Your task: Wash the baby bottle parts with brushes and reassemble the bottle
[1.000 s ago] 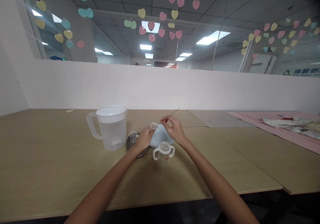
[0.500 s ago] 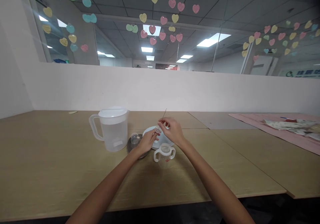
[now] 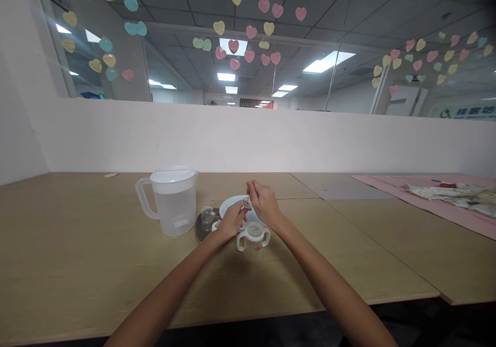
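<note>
Metal tray [image 3: 200,231] holds clear cup [image 3: 206,214]; left fingers [image 3: 237,212] hold pale ring [image 3: 247,202].

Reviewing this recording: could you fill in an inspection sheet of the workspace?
Surface: light-brown wooden tabletop, seamed.
Job's things: small clear round part and thin stick-like tool, mostly hidden, in hand; clear two-handled bottle, upright; pale round bowl behind it; translucent plastic jug; round grey metal tray bearing a small clear cup-shaped piece.
Clutter: pink cloth at far right, rumpled items on it.
Left hand: holds the round part.
Right hand: pinches the tool.
Cables: nothing seen.
Surroundings: white wall; glass above with heart-shaped paper notes.
</note>
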Action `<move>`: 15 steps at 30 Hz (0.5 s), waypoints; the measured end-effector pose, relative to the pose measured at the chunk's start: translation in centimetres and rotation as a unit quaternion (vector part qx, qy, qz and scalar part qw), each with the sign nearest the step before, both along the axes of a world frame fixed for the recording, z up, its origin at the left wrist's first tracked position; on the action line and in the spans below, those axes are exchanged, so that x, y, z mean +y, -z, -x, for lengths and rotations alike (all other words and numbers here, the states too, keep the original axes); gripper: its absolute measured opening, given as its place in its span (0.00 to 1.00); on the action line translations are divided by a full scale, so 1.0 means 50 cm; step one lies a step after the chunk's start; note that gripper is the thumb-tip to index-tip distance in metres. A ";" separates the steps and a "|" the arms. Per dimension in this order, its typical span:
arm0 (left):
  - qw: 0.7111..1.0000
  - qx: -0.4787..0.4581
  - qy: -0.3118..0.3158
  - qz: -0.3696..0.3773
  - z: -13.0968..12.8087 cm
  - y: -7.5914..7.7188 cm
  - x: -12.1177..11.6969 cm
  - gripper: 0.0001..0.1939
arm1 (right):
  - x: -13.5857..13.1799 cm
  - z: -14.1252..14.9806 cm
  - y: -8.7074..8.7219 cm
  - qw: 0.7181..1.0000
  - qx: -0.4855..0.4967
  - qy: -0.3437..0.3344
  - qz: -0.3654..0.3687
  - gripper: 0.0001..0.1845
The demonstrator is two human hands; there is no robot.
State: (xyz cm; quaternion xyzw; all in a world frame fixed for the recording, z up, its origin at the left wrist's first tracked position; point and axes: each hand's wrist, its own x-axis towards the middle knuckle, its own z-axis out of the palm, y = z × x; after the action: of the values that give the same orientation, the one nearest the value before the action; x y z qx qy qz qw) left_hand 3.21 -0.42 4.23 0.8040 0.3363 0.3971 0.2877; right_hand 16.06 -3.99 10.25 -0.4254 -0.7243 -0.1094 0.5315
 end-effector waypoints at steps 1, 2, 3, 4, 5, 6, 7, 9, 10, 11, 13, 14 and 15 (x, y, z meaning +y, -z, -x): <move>1.000 0.003 0.003 -0.006 -0.001 -0.002 0.000 0.14 | 0.002 0.000 0.005 1.000 -0.007 -0.003 0.001 0.24; 1.000 0.005 0.006 -0.015 -0.001 -0.004 -0.001 0.14 | 0.004 0.000 0.009 1.000 -0.015 -0.004 -0.001 0.24; 1.000 0.006 0.008 -0.025 0.000 -0.008 -0.002 0.13 | 0.005 0.000 0.012 1.000 -0.022 -0.004 -0.006 0.24; 0.999 0.006 0.009 -0.036 0.000 -0.012 -0.004 0.13 | 0.006 0.000 0.014 1.000 -0.026 -0.001 -0.011 0.23; 0.999 0.005 0.008 -0.044 0.000 -0.016 -0.007 0.13 | 0.006 -0.001 0.017 0.999 -0.030 0.002 -0.014 0.23; 0.999 0.003 0.008 -0.051 0.000 -0.020 -0.009 0.13 | 0.007 -0.001 0.020 0.999 -0.033 0.007 -0.016 0.23; 0.998 0.000 0.008 -0.055 0.000 -0.024 -0.010 0.13 | 0.007 -0.001 0.024 0.999 -0.038 0.012 -0.014 0.23; 0.998 -0.012 0.005 -0.057 -0.001 -0.029 -0.010 0.14 | 0.008 0.000 0.035 0.998 -0.053 0.018 -0.003 0.23; 0.998 -0.022 0.003 -0.056 -0.001 -0.031 -0.008 0.15 | 0.008 0.001 0.042 0.998 -0.061 0.019 0.005 0.22; 0.998 -0.034 0.003 -0.055 -0.001 -0.032 -0.005 0.16 | 0.008 0.002 0.048 0.997 -0.069 0.019 0.013 0.22; 0.997 -0.050 0.010 -0.055 0.005 -0.031 0.004 0.17 | 0.009 0.003 0.058 0.996 -0.082 0.022 0.031 0.21; 0.997 -0.052 0.015 -0.055 0.009 -0.029 0.008 0.17 | 0.009 0.003 0.061 0.995 -0.086 0.026 0.042 0.22; 0.997 -0.049 0.019 -0.054 0.014 -0.027 0.012 0.16 | 0.009 0.003 0.061 0.994 -0.087 0.030 0.052 0.22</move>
State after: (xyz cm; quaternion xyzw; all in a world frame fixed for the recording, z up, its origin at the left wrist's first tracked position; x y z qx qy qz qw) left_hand 2.50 0.18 5.60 0.8045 0.2841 0.4479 0.2674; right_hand 15.94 -3.54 7.19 -0.4627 -0.7596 -0.1243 0.4399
